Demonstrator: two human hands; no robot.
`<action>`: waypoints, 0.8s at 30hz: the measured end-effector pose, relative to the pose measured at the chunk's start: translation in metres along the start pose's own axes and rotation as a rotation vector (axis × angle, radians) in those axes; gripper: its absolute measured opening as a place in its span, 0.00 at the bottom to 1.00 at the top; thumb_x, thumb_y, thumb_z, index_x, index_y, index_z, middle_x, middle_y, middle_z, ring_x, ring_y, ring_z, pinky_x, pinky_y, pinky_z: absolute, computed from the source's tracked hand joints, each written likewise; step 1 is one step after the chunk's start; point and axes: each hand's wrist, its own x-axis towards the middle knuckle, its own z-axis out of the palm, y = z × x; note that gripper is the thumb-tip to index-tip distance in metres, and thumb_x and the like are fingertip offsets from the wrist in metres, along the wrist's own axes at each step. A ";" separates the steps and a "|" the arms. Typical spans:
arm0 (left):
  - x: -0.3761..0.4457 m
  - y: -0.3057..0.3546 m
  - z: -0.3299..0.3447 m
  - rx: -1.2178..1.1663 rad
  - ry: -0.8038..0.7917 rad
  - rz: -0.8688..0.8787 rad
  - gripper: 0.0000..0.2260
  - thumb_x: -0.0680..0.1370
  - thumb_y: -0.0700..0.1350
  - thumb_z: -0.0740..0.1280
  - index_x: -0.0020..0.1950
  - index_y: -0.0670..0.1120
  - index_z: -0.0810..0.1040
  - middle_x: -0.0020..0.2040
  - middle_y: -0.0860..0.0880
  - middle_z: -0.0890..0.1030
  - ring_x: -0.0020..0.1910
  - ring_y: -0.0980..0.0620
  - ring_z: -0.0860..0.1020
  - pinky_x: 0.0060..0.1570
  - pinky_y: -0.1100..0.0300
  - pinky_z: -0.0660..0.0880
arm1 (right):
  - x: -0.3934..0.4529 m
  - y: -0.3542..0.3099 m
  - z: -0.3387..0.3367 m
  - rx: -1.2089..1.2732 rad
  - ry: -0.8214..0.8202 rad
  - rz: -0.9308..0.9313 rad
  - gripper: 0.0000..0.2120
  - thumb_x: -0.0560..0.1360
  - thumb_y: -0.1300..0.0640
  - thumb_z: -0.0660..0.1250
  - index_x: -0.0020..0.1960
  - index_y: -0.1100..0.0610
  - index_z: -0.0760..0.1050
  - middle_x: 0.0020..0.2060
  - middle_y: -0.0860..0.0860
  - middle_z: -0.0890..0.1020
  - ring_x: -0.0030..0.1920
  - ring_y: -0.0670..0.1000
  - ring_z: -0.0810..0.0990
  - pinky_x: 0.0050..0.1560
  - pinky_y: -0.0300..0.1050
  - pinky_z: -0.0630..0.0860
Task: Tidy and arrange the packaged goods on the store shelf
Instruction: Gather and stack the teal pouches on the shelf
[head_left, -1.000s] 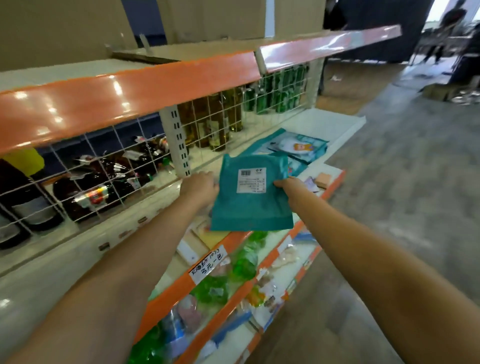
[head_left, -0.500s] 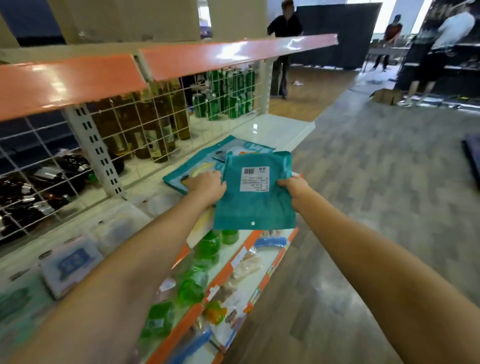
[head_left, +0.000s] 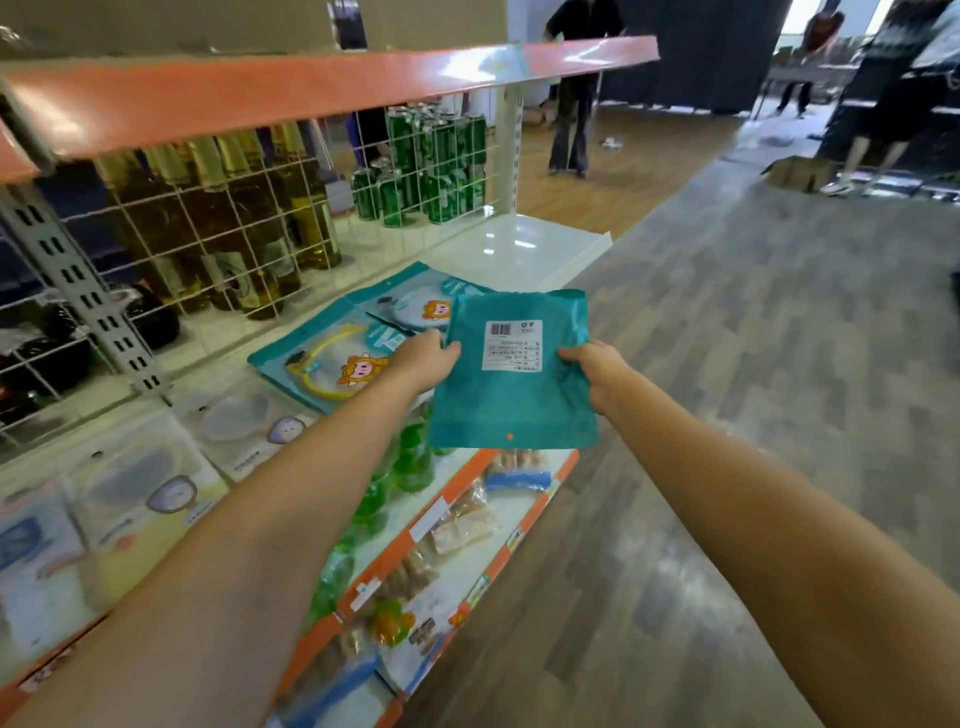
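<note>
- Grey plank flooring (head_left: 753, 364) ran along the aisle beside a store shelf (head_left: 540, 249) with orange edge strips and a white wire-grid back.
- We held a teal pouch (head_left: 511, 384) in the air over the shelf's front edge, its plain back toward us with a white barcode label (head_left: 513, 345) near the top.
- Our left hand (head_left: 426, 361) pinched the pouch's left edge, thumb on the near face, so that grip was closed on the pouch.
- Our right hand (head_left: 597, 371) pinched its right edge in the same way.
- Just beyond the pouch, two matching teal packages with a cartoon figure (head_left: 332, 358) lay flat on the shelf, overlapping.
- Left of these lay pale clear-fronted packs (head_left: 244, 431), blurred.
- Behind the grid stood amber bottles (head_left: 234, 218) and green cans (head_left: 436, 171).
- Lower tiers held green packets (head_left: 405, 467) and bagged snacks (head_left: 462, 525).
- People stood at the far end of the room.
</note>
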 end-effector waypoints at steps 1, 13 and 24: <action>0.004 0.002 0.001 -0.046 -0.008 -0.024 0.18 0.82 0.54 0.55 0.60 0.41 0.73 0.60 0.41 0.76 0.58 0.42 0.74 0.49 0.55 0.67 | 0.006 0.000 -0.001 0.004 0.002 0.010 0.16 0.78 0.69 0.59 0.66 0.66 0.70 0.61 0.63 0.77 0.53 0.61 0.77 0.62 0.62 0.73; 0.088 0.000 -0.015 -0.168 -0.006 -0.085 0.17 0.82 0.52 0.53 0.56 0.43 0.76 0.54 0.42 0.77 0.55 0.43 0.76 0.52 0.56 0.71 | 0.082 -0.032 0.026 -0.004 -0.028 0.045 0.16 0.77 0.66 0.63 0.64 0.64 0.72 0.58 0.60 0.80 0.55 0.62 0.80 0.60 0.62 0.75; 0.150 -0.021 -0.036 -1.076 -0.212 -0.388 0.20 0.79 0.53 0.64 0.68 0.45 0.72 0.59 0.43 0.80 0.46 0.45 0.81 0.46 0.49 0.79 | 0.133 -0.068 0.078 -0.063 -0.153 0.075 0.10 0.78 0.63 0.62 0.59 0.61 0.73 0.52 0.57 0.80 0.53 0.60 0.80 0.59 0.59 0.76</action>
